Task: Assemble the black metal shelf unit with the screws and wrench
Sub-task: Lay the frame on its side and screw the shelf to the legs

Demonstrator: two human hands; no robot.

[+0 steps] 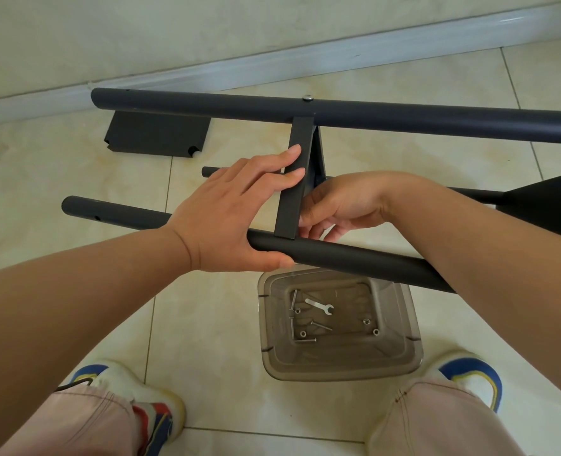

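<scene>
A black shelf panel (293, 192) stands on edge between a far black tube (404, 116) and a near black tube (354, 258). A silver screw head (308, 98) shows on top of the far tube above the panel. My left hand (236, 215) holds the near tube, thumb under it, fingers stretched against the panel's left face. My right hand (335, 209) curls its fingers at the panel's right side by the near tube; what they hold is hidden. A small silver wrench (319, 306) lies in the clear container (338, 366) with several screws and nuts.
A loose black panel (155, 133) lies flat on the tile floor at the back left, by the wall's baseboard. A third thin tube (469, 192) and another black panel (555, 205) are at the right. My shoes and knees flank the container at the bottom.
</scene>
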